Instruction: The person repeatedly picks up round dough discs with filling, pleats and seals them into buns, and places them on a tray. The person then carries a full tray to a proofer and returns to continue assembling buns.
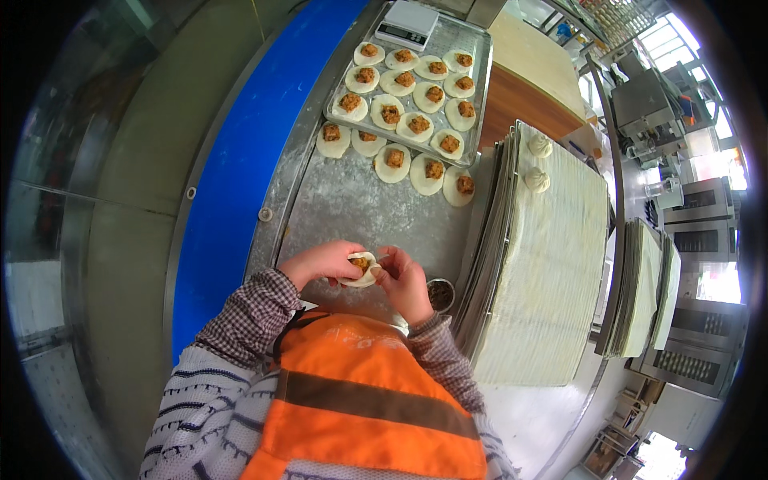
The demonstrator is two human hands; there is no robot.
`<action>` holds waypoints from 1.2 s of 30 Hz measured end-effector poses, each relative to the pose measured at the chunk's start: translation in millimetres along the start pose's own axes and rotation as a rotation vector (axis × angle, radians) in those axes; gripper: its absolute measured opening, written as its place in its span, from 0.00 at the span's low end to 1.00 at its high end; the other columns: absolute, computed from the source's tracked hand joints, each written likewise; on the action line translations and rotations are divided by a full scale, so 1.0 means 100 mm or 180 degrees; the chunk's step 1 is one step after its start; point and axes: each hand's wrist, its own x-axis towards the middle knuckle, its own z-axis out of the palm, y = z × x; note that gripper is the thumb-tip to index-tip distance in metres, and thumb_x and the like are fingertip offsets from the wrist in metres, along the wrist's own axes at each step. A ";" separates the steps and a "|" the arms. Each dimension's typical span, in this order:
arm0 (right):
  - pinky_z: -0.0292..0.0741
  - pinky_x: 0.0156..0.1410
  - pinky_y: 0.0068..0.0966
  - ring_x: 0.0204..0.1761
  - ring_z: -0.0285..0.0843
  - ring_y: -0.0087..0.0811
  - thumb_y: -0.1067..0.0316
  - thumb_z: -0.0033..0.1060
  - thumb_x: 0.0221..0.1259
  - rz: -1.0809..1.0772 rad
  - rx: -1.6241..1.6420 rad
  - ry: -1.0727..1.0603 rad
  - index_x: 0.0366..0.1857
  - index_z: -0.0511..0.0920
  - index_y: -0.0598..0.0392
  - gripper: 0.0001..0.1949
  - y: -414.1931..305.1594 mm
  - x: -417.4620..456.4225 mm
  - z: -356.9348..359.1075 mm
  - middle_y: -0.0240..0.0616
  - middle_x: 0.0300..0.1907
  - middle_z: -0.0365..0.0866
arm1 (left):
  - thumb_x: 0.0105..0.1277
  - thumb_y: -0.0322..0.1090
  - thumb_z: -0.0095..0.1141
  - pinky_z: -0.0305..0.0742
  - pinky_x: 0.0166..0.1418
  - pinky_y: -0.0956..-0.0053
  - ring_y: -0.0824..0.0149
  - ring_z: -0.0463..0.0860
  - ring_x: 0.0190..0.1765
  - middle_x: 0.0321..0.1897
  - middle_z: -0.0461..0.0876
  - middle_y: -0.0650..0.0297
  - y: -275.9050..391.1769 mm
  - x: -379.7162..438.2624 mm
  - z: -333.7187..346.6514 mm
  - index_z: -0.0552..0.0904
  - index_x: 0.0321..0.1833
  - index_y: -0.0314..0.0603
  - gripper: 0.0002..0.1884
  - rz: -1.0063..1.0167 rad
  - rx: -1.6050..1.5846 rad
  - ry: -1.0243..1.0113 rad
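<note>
A round dough wrapper with orange-brown filling [360, 263] rests in my left hand [327, 262], its thumb over the filling. My right hand [401, 277] pinches the wrapper's right edge between thumb and fingers. Beyond my hands, several flat wrappers topped with filling [393, 162] lie on the floured metal worktop [366, 210]. More of them stand in rows on a metal tray [478, 129]. Two pleated, closed buns [537, 180] sit on the lined top of a stack of trays [552, 270] to the right.
A digital scale [408, 24] stands at the tray's far end. A small metal bowl of dark filling [441, 294] is beside my right wrist. A blue strip [258, 144] runs along the left side. Wooden boards [534, 72] lie at the back right, near another tray stack [639, 294].
</note>
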 end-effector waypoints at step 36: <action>0.74 0.33 0.22 0.29 0.81 0.24 0.73 0.60 0.60 -0.0267 -0.1001 0.0058 0.37 0.76 0.63 0.06 -0.03 0.05 -0.07 0.41 0.30 0.82 | 0.66 0.32 0.49 0.80 0.32 0.73 0.67 0.83 0.39 0.44 0.80 0.61 -0.12 0.12 0.18 0.70 0.62 0.47 0.20 -0.0024 -0.0849 0.0447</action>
